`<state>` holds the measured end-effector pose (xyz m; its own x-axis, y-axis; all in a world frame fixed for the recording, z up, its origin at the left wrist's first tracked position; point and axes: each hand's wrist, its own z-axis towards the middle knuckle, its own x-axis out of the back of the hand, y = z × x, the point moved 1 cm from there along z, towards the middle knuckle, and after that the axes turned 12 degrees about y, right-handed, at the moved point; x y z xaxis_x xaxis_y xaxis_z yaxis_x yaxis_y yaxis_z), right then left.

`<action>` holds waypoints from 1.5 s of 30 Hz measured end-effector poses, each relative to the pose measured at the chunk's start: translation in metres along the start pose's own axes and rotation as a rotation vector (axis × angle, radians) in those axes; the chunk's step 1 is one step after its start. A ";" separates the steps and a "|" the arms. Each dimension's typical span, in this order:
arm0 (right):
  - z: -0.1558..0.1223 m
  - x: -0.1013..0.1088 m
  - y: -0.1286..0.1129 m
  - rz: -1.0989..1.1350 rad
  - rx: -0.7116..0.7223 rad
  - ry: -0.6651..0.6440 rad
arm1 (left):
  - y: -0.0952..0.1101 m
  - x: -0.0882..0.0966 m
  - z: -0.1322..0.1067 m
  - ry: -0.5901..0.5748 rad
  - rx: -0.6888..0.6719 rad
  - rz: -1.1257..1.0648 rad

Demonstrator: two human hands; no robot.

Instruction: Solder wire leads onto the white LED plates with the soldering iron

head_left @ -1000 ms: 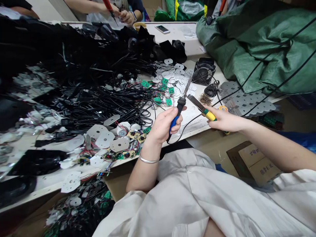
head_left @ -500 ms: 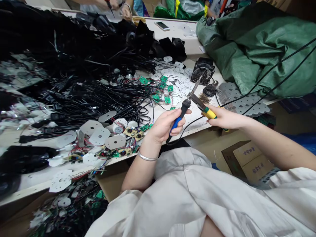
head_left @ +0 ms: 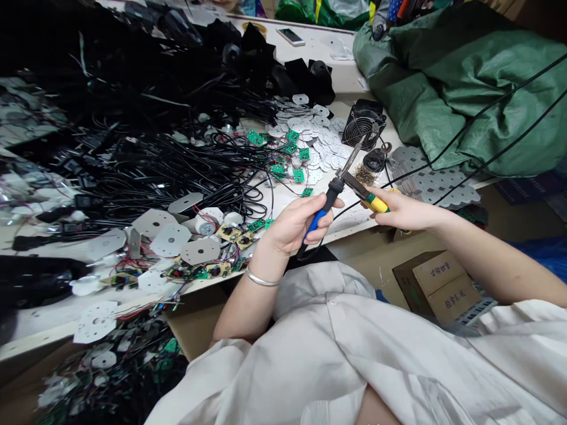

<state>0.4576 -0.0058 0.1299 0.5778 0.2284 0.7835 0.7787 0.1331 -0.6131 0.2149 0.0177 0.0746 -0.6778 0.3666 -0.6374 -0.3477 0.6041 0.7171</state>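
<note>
My left hand (head_left: 301, 221) is wrapped round the blue and black handle of a soldering iron (head_left: 318, 219), its metal barrel pointing up and away to the right. Closed in my right hand (head_left: 397, 210) are pliers with yellow and green grips (head_left: 376, 203). Their metal jaws meet the iron at the collar between handle and barrel; the exact bite is too small to make out. Beyond the iron's tip stands a small black fan (head_left: 363, 124). Near the tip are a round black holder (head_left: 375, 160) and a brass-coloured wire tangle (head_left: 364, 175).
Black cables (head_left: 177, 171), green circuit boards (head_left: 299, 175) and pale perforated plates (head_left: 328, 147) crowd the bench to the left. A green sack (head_left: 443, 88) fills the right back, with dark cables crossing before it. A phone (head_left: 291, 36) lies at the back; a cardboard box (head_left: 438, 283) sits below.
The view has tilted down slightly, and another person's hands at the top have mostly gone out of sight. Both my hands keep their grips on the iron and pliers, nearly unmoved.
</note>
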 end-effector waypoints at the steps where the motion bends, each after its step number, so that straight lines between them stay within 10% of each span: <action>1: 0.000 0.000 0.000 -0.012 -0.014 0.005 | 0.000 0.000 0.000 0.009 -0.002 0.004; 8: -0.002 -0.002 0.003 -0.035 -0.055 0.044 | -0.002 -0.003 0.002 0.145 -0.150 0.154; 15: -0.001 -0.008 0.011 -0.022 -0.129 0.124 | -0.022 -0.008 0.004 0.722 -0.729 0.613; 21: -0.003 -0.009 0.011 -0.014 -0.007 0.105 | -0.010 -0.012 0.010 0.264 -0.310 0.193; 31: -0.005 -0.006 0.008 -0.064 0.083 0.074 | -0.002 -0.002 0.013 -0.069 -0.077 0.039; 45: -0.002 -0.005 0.008 -0.032 0.084 0.041 | 0.003 -0.023 0.001 0.230 -0.259 0.113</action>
<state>0.4614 -0.0078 0.1218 0.5638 0.1831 0.8054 0.7748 0.2204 -0.5925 0.2300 0.0118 0.0907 -0.8392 0.2341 -0.4909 -0.3948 0.3586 0.8459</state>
